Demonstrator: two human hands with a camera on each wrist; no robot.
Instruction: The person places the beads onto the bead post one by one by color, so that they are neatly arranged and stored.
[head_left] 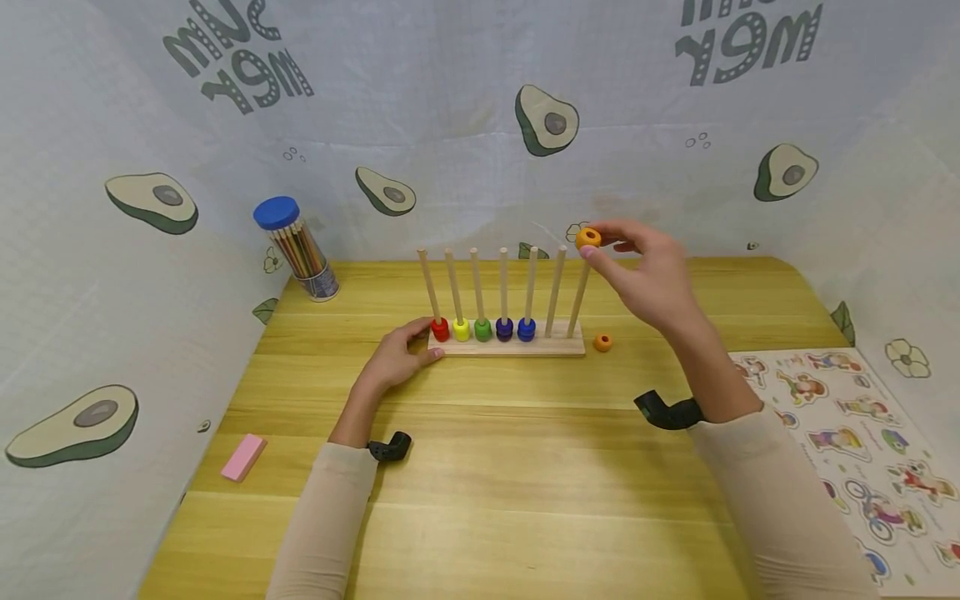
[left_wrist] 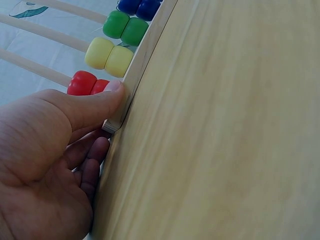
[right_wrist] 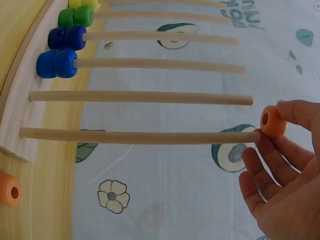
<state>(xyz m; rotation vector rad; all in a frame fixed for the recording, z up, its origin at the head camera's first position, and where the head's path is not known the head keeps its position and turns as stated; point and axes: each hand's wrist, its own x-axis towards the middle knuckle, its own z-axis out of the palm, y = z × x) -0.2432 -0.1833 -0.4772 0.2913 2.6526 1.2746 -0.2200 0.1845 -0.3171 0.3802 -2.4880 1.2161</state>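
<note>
A wooden peg rack (head_left: 506, 349) stands upright on the table, with several thin pegs rising from its base. Red (head_left: 440, 331), yellow (head_left: 461, 331), green (head_left: 482, 331), purple (head_left: 504, 331) and blue beads (head_left: 527, 331) sit in pairs at the foot of the left pegs; the two rightmost pegs carry none. My left hand (head_left: 397, 354) grips the rack's left end, thumb on the front by the red beads. Between thumb and fingertips, my right hand (head_left: 656, 279) pinches an orange bead (right_wrist: 275, 122) at the tip of the rightmost peg (right_wrist: 140, 136). Whether the peg enters its hole is unclear.
Another orange bead (head_left: 603, 342) lies just right of the rack. A blue-lidded jar of sticks (head_left: 297, 250) stands at the back left, and a pink block (head_left: 243, 457) lies at the left. A sticker sheet (head_left: 855, 433) covers the right side. Patterned cloth (head_left: 465, 125) hangs behind.
</note>
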